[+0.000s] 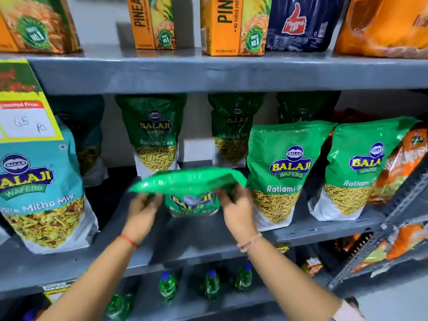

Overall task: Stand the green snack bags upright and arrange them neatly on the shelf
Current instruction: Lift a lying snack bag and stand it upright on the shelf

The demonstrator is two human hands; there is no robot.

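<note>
A green snack bag (pixel 190 181) hangs over the middle of the grey shelf (pixel 185 232), its top edge folded toward me. My left hand (pixel 142 213) grips its left top corner and my right hand (pixel 238 209) grips its right top corner. Two green bags stand upright at the front right, one (pixel 280 172) beside my right hand and another (pixel 352 170) further right. Behind, in shadow, more green bags stand at the back: one (pixel 154 133) above the held bag, one (pixel 229 130) to its right, and a third (pixel 303 107) mostly hidden.
A teal mix bag (pixel 44 193) stands at the front left with a yellow price tag (pixel 25 107) above it. Orange bags (pixel 403 163) lean at the far right. Juice cartons (pixel 231 24) fill the upper shelf; green bottles (pixel 212 283) stand on the lower one.
</note>
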